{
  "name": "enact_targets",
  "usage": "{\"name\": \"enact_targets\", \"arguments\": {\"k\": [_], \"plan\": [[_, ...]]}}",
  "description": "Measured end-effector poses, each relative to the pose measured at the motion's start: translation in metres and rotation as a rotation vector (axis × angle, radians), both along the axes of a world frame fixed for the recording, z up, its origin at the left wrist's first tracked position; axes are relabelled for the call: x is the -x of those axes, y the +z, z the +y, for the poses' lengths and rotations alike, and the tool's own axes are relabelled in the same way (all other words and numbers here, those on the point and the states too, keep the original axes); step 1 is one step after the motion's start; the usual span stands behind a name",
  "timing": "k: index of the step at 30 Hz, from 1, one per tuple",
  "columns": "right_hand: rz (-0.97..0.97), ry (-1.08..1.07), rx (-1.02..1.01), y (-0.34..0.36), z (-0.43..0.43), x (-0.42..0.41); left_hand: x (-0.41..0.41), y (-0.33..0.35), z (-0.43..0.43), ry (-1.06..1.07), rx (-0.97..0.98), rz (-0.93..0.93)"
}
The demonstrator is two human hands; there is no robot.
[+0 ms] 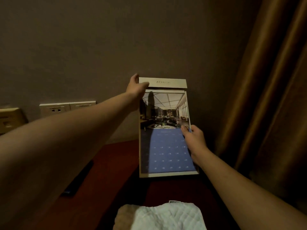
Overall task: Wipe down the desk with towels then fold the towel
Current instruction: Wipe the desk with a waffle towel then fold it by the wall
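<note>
Towel (pixel 166 216), white and quilted, lies at the bottom centre of the head view on the near end of the dark red desk (pixel 116 163). It partly overlaps a beige towel (pixel 123 216) at its left, and neither hand touches it.

I judge it light, soft and limp. It should bunch under the palm for wiping, and it is neither fragile nor slippery. For folding I would take it by two corners along the far hem, where a small tag (pixel 174 202) stands up.

My left hand (pixel 135 87) pinches the upper left corner of a calendar (pixel 166 130) at frame centre, thumb on its front. My right hand (pixel 192 138) grips the calendar's right edge, thumb likewise in front. The calendar is stiff card and appears to be lifted clear of the desk.

Writing:
- The calendar's pale top strip carries a short line, too small to read.
- The blue grid holds rows of date numerals, not reliably legible.
- The tag print is unreadable.

Wall sockets (pixel 66 107) sit at mid left and a curtain (pixel 265 97) hangs at right.
</note>
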State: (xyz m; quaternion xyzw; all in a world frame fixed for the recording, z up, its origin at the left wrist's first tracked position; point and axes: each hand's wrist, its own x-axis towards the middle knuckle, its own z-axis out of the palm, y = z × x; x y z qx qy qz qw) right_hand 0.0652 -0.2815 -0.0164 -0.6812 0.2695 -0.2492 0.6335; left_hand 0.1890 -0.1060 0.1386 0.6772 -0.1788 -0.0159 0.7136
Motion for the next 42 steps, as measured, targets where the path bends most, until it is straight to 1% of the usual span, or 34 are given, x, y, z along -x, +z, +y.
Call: {"name": "enact_targets", "arguments": {"k": [2, 3, 4, 8, 13, 15, 18, 22, 26, 28, 31, 35, 38, 40, 42], "plan": [[-0.014, 0.017, -0.015, -0.013, -0.015, -0.014, -0.002, 0.006, -0.004, 0.033, -0.025, 0.013], [-0.022, 0.014, -0.014, -0.013, -0.016, -0.015, -0.006, 0.007, -0.006, 0.051, -0.004, 0.018], [-0.022, 0.017, -0.012, -0.002, -0.004, -0.006, -0.007, 0.007, -0.006, 0.063, 0.019, 0.015], [-0.038, 0.023, 0.016, 0.008, 0.004, 0.002, -0.007, 0.004, -0.002, 0.141, 0.051, -0.029], [-0.098, 0.017, 0.065, 0.014, 0.016, 0.015, 0.011, 0.003, 0.003, 0.335, 0.075, -0.167], [-0.142, 0.001, 0.067, 0.020, 0.021, 0.021, 0.019, 0.002, 0.006, 0.348, 0.066, -0.182], [-0.187, -0.007, 0.114, 0.026, 0.022, 0.027, 0.026, 0.006, 0.007, 0.247, 0.144, -0.165], [-0.226, -0.079, 0.173, 0.028, 0.022, 0.030, 0.047, 0.018, 0.000, 0.016, 0.275, -0.104], [-0.225, -0.141, 0.176, 0.021, 0.015, 0.030, 0.053, 0.016, -0.009, -0.098, 0.238, -0.092], [-0.200, -0.113, 0.141, 0.022, 0.015, 0.029, 0.051, 0.007, -0.008, -0.109, 0.179, -0.115], [-0.162, -0.021, 0.100, 0.019, 0.002, 0.023, 0.049, -0.005, -0.009, -0.081, 0.185, -0.157], [-0.034, 0.048, 0.049, 0.003, -0.023, 0.016, 0.050, -0.015, -0.007, -0.095, 0.168, -0.077], [0.005, 0.073, 0.027, 0.010, -0.011, 0.039, 0.055, -0.025, -0.002, -0.097, 0.156, -0.040], [0.005, 0.057, 0.042, 0.002, -0.013, 0.047, 0.057, -0.035, 0.004, -0.100, 0.163, -0.024], [-0.015, 0.028, 0.112, -0.007, -0.013, 0.056, 0.059, -0.049, 0.010, -0.001, 0.142, -0.051]]}}
